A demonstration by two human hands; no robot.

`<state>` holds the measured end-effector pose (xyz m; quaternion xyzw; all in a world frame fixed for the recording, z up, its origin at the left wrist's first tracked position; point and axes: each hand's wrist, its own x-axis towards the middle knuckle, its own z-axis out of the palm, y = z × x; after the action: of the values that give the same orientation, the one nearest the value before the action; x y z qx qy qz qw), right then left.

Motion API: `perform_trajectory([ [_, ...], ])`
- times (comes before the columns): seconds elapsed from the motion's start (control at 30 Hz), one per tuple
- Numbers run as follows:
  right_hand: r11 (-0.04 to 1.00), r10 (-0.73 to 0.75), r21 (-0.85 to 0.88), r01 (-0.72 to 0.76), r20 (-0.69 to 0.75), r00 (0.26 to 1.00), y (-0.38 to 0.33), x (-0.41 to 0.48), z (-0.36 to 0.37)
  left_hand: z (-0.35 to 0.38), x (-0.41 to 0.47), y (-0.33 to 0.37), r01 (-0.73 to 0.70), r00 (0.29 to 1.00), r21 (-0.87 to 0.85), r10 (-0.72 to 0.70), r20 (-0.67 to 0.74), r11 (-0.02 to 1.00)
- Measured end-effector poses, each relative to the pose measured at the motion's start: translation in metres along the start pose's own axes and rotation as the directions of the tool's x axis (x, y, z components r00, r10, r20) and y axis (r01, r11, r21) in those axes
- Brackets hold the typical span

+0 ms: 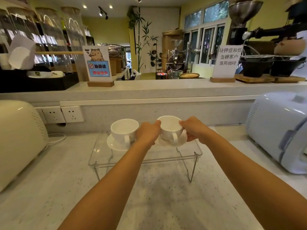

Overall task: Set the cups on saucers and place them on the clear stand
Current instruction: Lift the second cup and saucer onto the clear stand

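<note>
Landmark: clear stand point(166, 157), standing on the speckled table point(66, 188) in front of the wall sockets point(63, 114).

Left half of the stand top: first cup point(124, 130) sits on its saucer point(114, 144), handle toward the camera, no hand on it. Judged placed.

Right half of the stand top: second cup point(169, 128) on its saucer point(180, 140), handle toward the camera. Both hands are on this set. Left hand point(147, 133): grip pressed against the left side of the cup and saucer edge, thumb up near the rim. Right hand point(193, 130): grip pinching the set from the right, one finger at the cup rim, the others at or under the saucer edge. Cannot tell whether the saucer already rests on the stand or hangs just above it; the left hand hides that edge.

Judgement: task near its end; what remains is setting down and letting go.

Risks from here:
- The left hand lies between the two sets, against or very near the first cup. Drawing it back sideways could nudge that cup or slide its saucer toward the stand's left edge.
- The cup only sits loose on the saucer. Uneven release could tilt the saucer and let the cup skate off.
- The stand is light-looking plastic on thin wire legs point(191, 171). A downward push near its right edge could rock it.
- The surface is transparent, so its edges are hard to judge.
</note>
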<state>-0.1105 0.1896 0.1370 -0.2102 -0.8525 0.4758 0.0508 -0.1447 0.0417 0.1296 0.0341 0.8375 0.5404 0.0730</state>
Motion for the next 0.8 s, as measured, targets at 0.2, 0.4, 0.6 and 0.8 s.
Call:
perform_trajectory([
  [0.2, 0.998, -0.041, -0.049, 0.042, 0.012, 0.999, 0.004, 0.007, -0.002, 0.001, 0.004, -0.002, 0.005, 1.0, 0.114, -0.004, -0.006, 0.993],
  [0.4, 0.995, -0.042, -0.086, 0.045, 0.044, 0.998, 0.005, 0.009, -0.004, -0.001, 0.01, 0.0, 0.035, 0.999, 0.138, -0.038, 0.019, 0.99],
  [0.6, 0.995, -0.003, -0.104, 0.011, 0.074, 0.997, -0.002, 0.002, -0.011, -0.005, 0.01, 0.01, 0.066, 0.996, 0.272, -0.081, 0.042, 0.96],
  [0.8, 0.977, -0.188, -0.099, 0.187, -0.002, 0.982, -0.011, -0.022, -0.028, -0.026, -0.009, 0.018, -0.18, 0.975, 0.581, 0.223, -0.003, 0.794],
])
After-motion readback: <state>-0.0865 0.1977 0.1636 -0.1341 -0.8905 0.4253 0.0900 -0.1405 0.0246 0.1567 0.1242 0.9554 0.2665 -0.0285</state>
